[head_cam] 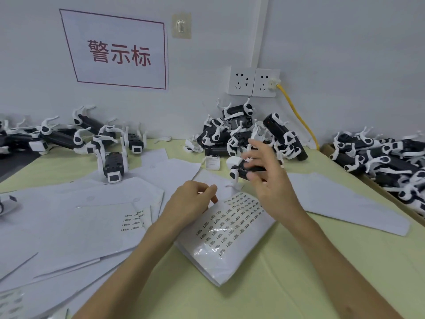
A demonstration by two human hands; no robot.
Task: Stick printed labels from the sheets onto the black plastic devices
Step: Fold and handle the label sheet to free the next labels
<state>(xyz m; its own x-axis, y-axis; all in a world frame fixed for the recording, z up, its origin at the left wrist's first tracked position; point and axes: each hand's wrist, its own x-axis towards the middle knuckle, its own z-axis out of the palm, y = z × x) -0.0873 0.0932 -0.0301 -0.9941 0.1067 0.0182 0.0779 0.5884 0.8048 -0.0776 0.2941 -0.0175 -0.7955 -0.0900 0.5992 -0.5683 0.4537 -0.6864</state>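
The yellow-green table carries the label sheet at centre. The right hand holds one black device just beyond the sheet's far edge, thumb and fingers curled round it. The left hand pinches the sheet's upper corner between thumb and forefinger; whether a label is lifted cannot be told.

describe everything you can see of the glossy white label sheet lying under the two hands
The glossy white label sheet is rectangular, lying flat and askew on the pale yellow-green table. Rows of small black-printed labels cover its far part; the near part is blank and glints. The left hand rests on its far edge, fingertips curled together; whether they pinch a label is unclear. The right hand hangs above its far corner, gripping a black-and-white plastic device.
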